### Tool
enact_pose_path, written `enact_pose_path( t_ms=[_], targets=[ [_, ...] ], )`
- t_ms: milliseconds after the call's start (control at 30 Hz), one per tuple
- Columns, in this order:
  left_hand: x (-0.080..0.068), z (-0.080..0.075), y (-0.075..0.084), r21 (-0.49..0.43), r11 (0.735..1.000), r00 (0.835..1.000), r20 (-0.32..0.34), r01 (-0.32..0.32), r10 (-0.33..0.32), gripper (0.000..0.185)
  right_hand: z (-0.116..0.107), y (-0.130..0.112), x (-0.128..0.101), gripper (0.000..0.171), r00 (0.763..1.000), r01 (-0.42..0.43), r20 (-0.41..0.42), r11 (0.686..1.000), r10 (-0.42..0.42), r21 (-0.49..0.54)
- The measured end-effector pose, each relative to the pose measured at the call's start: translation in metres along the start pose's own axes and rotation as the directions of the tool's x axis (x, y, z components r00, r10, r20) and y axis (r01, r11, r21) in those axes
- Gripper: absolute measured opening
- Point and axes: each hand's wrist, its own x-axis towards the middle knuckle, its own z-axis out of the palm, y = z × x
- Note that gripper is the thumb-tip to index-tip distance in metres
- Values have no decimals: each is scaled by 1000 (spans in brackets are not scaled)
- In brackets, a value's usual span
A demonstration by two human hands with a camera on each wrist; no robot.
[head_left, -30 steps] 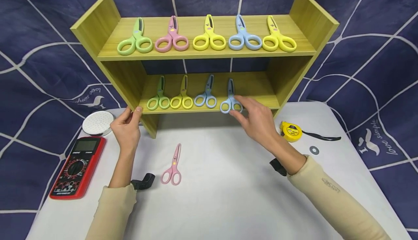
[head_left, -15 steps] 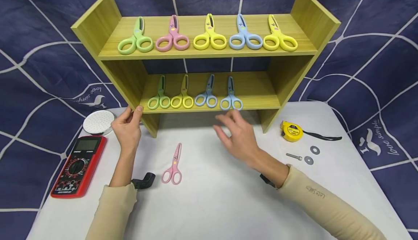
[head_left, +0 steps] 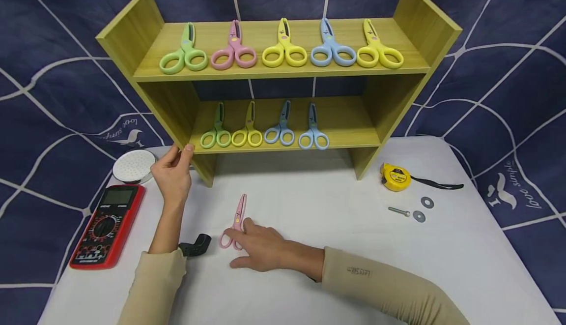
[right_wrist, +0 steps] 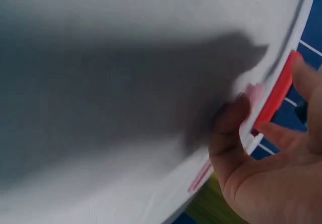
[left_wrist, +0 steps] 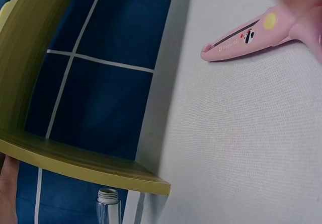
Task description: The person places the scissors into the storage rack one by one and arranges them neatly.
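Observation:
My left hand [head_left: 172, 175] grips the lower left corner of the wooden shelf [head_left: 287, 72], thumb on the lower board's front edge. On the white table, a pair of pink scissors [head_left: 239, 214] lies with its blades toward the shelf. Over its handle loops reaches my right hand [head_left: 263, 247], fingers bent and spread, hiding part of the loops. The left wrist view shows the scissors' pink blades [left_wrist: 236, 40] on the cloth. In the right wrist view, thumb and fingers of the right hand [right_wrist: 271, 168] stand apart beside the scissors' blades [right_wrist: 200, 177].
Green scissors [head_left: 215, 133], yellow scissors [head_left: 247, 131] and two blue pairs line the lower board; several more lie on top. Left stand a red multimeter [head_left: 106, 226] and a white shower head [head_left: 133, 166]. Right lie a tape measure [head_left: 395, 177], a bolt [head_left: 399, 211] and two washers.
My right hand has let go of the blue scissors on the lower board and moved down and left to the pink scissors. The left hand stays at the shelf corner.

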Motion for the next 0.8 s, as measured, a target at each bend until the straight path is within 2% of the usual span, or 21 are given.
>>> enact_pose_path(
  t_ms=[100,167,233,467,700,800],
  targets=[
    [0,2,2,-10,1000,1000,2,-2,2,27,5,-4,4,69,997,-27,66,996,33,-91],
    [0,3,3,-15,1000,1000,4,-3,3,28,8,-5,7,71,997,-28,71,988,39,-153],
    [0,3,3,-16,1000,1000,5,-3,3,28,8,-5,9,69,997,-30,70,984,43,-173],
    [0,1,1,8,1000,1000,-10,-8,8,27,6,-2,14,35,997,-38,70,995,45,-95],
    [1,-1,-3,32,999,1000,-13,-9,10,27,-5,7,1,33,992,-29,120,997,38,-77],
    [0,-2,-3,42,999,1000,-6,-13,13,26,-12,13,-10,29,994,-12,107,999,16,-40]
  ],
)
